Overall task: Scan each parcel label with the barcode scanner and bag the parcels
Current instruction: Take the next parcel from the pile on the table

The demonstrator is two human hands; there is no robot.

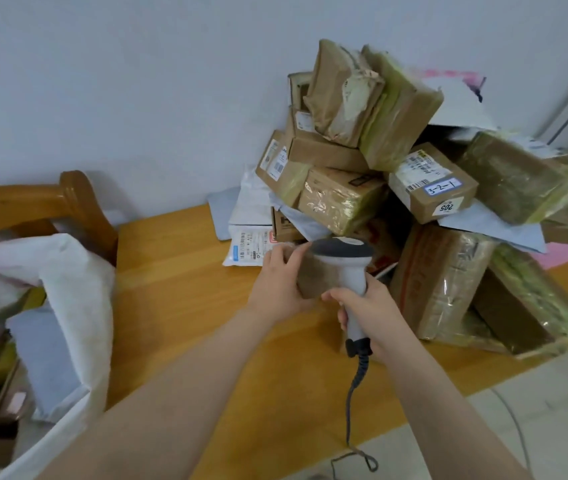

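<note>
From the head camera I look down on a honey-coloured wooden counter point(178, 306) pushed against a plain pale wall point(119, 81). Its far right part carries a pile of parcels point(379, 161): brown cartons wrapped in glossy, partly yellowed tape, leaning on each other, with grey and white mailers wedged between and under them. One carton point(431, 181) on the right of the heap shows a printed label, a blue-edged sticker reading "3-2-1" and another reading "205". A white mailer point(249, 249) with a barcode label lies flat at the heap's left foot.

In front of the heap my left hand point(277, 285) grips a small brown parcel point(310, 277). Its fingers point(293, 258) are curled over the top edge and the palm is against the left side. The parcel is blurred and I cannot read a label on it. My right hand point(376, 313) is wrapped round the pale handle of the barcode scanner point(344, 265), whose dark grey head sits just above that parcel. A coiled grey cable point(353, 393) drops from the handle across the counter's near edge.

At the left, a white bag point(78, 271) stands open beside the counter, with a grey mailer and brown boxes inside. A curved wooden frame point(67, 199) rises behind it. Light tiled floor point(518, 427) shows at lower right, with thin cables lying on it.
</note>
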